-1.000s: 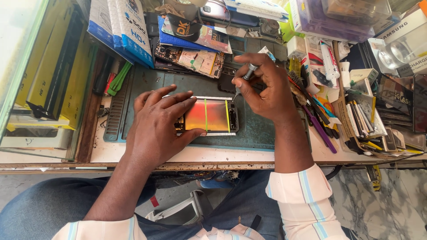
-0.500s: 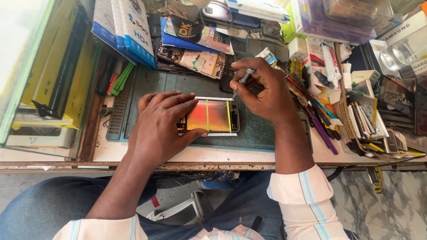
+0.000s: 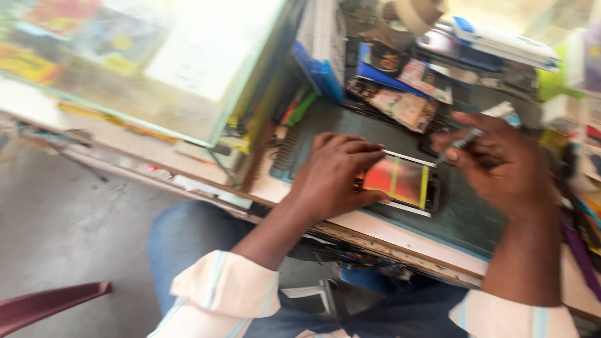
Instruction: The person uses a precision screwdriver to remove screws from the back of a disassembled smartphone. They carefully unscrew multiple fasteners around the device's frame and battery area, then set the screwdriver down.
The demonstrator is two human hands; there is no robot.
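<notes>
A small phone screen panel [image 3: 404,181] with an orange and red sheen lies flat on a dark green work mat [image 3: 463,213]. My left hand [image 3: 338,172] rests palm down on the panel's left end, its fingers pressing it to the mat. My right hand [image 3: 501,163] hovers just right of the panel, pinching a thin grey tool [image 3: 460,143] whose tip points down toward the panel's upper right corner. The whole view is blurred.
A glass display case [image 3: 163,69] stands at the left on the counter. Blue boxes [image 3: 319,50] and small printed packets [image 3: 407,103] crowd the back of the mat. Cluttered tools line the right edge. A dark red seat edge [image 3: 44,303] shows at bottom left above grey floor.
The view has swung left and tilted, bringing the glass case and floor into sight. Both hands keep their places at the panel; the right hand still pinches the thin tool.
</notes>
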